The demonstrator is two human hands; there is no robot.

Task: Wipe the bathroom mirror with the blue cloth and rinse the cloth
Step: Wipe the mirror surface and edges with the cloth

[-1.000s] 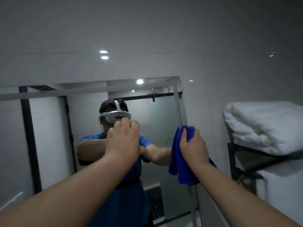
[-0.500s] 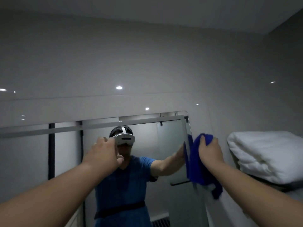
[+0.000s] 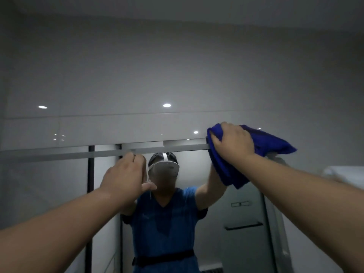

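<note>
Near the top edge of the wide frameless wall mirror (image 3: 59,194), toward its right side, the right hand (image 3: 233,143) holds a bunched, fluffy blue cloth (image 3: 228,170) against the glass where it meets the glossy pale grey wall tiles (image 3: 177,66). Its fingers (image 3: 214,137) curl over the cloth's upper left edge and grip it. Blue pile shows just beyond the fingertips, one fold hangs below the palm, and another sticks out to the right past the wrist. The left hand (image 3: 126,178) is raised before the mirror, fingers straight and together, thumb spread, holding nothing; whether it touches the glass cannot be told. A folded white towel (image 3: 342,172) shows at the right edge.
</note>
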